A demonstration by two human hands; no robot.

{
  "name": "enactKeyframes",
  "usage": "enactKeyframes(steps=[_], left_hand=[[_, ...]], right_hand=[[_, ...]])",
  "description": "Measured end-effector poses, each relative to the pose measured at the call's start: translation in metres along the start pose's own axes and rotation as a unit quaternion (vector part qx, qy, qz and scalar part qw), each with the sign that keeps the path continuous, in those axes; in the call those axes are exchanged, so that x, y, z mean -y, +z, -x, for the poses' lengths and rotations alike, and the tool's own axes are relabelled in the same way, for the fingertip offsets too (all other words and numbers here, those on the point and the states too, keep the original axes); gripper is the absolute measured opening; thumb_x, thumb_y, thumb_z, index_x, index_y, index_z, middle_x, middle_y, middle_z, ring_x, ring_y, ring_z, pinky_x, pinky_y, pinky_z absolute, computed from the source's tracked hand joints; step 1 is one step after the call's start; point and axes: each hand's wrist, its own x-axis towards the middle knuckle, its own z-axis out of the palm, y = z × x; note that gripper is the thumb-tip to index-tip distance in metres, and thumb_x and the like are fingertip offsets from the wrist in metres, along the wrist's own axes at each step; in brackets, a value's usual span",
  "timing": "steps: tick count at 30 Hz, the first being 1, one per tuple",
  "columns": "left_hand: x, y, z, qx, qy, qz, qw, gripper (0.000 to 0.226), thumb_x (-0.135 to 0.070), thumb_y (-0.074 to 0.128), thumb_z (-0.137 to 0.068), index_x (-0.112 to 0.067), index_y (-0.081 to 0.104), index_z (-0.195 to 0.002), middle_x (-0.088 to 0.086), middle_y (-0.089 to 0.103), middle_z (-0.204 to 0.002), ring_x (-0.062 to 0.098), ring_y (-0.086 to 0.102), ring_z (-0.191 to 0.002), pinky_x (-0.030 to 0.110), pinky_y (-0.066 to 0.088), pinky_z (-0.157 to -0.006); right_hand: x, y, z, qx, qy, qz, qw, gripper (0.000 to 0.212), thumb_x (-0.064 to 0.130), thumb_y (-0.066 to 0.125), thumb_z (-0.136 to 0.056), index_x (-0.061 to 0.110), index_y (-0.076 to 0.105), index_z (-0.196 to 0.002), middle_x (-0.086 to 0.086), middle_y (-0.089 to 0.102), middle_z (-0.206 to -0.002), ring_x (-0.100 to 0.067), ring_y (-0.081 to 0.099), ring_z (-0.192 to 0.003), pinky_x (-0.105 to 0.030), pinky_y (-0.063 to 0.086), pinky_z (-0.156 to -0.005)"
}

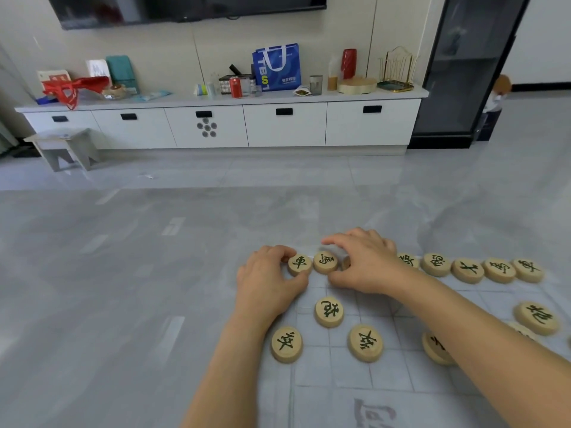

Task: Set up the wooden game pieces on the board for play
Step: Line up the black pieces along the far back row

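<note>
L hand (pixel 268 282) pinches the chariot piece (pixel 299 264) (車) btwn thumb & forefinger at the far-left corner of the board (pixel 386 375), a thin pale grid sheet on a grey surface. R hand (pixel 364 264) is just beside it, with thumb on the near edge & forefinger curled over the far edge of the horse piece (pixel 325 262). Its other fingers are bent and cover most of a third piece (pixel 346 262). Chariot & horse sit side by side, nearly touching.

The far row goes on to the right w/ five more discs (pixel 467 270), the first half hidden behind the R wrist. One cannon piece (pixel 329 311) lies nearer, a second (pixel 537 318) lies at the right. Soldier pieces (pixel 286 343) make the near row; one is partly under the R forearm.

Beyond, on a white sideboard (pixel 216 128), a blue tote bag (pixel 276 67) stands upright and a red bag (pixel 74 88) lies slumped; can't see inside either. A grey tumbler (pixel 315 84) looks dark inside, contents unclear. A gold wire rack (pixel 397 67) stands on a dark tray (pixel 395 86).

The board's near & right parts run out of frame. A large printed character (pixel 375 412) is cut off at the bottom, the TV (pixel 185 7) at the top.
</note>
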Motion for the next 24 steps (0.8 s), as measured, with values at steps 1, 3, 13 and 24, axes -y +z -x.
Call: enactKeyframes(steps=[1, 3, 13, 24], left_hand=[[0.0000, 0.0002, 0.0000, -0.003, 0.001, 0.000, 1.000, 0.035, -0.046, 0.065, -0.076, -0.033, 0.059, -0.108, -0.017, 0.055, -0.101, 0.011, 0.050, -0.105, 0.029, 0.035, -0.090], [-0.0005, 0.0003, 0.0006, -0.002, 0.006, -0.007, 1.000, 0.041, -0.044, 0.065, -0.076, -0.032, 0.057, -0.114, -0.019, 0.050, -0.100, 0.011, 0.048, -0.107, 0.029, 0.033, -0.091], [-0.0002, 0.0014, -0.0001, -0.007, 0.009, -0.008, 1.000, 0.030, -0.042, 0.065, -0.075, -0.035, 0.059, -0.104, -0.018, 0.052, -0.098, 0.012, 0.049, -0.102, 0.032, 0.037, -0.090], [-0.0013, 0.0018, 0.0001, -0.009, 0.006, -0.009, 1.000, 0.042, -0.043, 0.065, -0.073, -0.030, 0.058, -0.112, -0.015, 0.056, -0.104, 0.012, 0.049, -0.106, 0.034, 0.038, -0.093]], right_hand=[[-0.0002, -0.0009, -0.0002, -0.002, 0.006, 0.011, 1.000, 0.060, 0.051, 0.063, -0.071, 0.040, 0.042, -0.126, 0.005, 0.041, -0.125, -0.020, 0.032, -0.123, -0.035, 0.023, -0.090], [0.0005, -0.0007, 0.0000, -0.015, 0.019, 0.035, 0.999, 0.061, 0.062, 0.063, -0.067, 0.035, 0.046, -0.119, 0.006, 0.043, -0.120, -0.019, 0.035, -0.118, -0.035, 0.023, -0.087], [0.0001, 0.0021, 0.0011, -0.018, 0.024, 0.024, 0.999, 0.060, 0.068, 0.060, -0.067, 0.035, 0.048, -0.114, 0.006, 0.043, -0.119, -0.019, 0.036, -0.116, -0.034, 0.022, -0.084], [0.0011, 0.0038, 0.0011, -0.012, 0.010, 0.003, 1.000, 0.045, 0.061, 0.061, -0.070, 0.035, 0.051, -0.105, 0.009, 0.045, -0.113, -0.016, 0.038, -0.112, -0.033, 0.023, -0.084]])
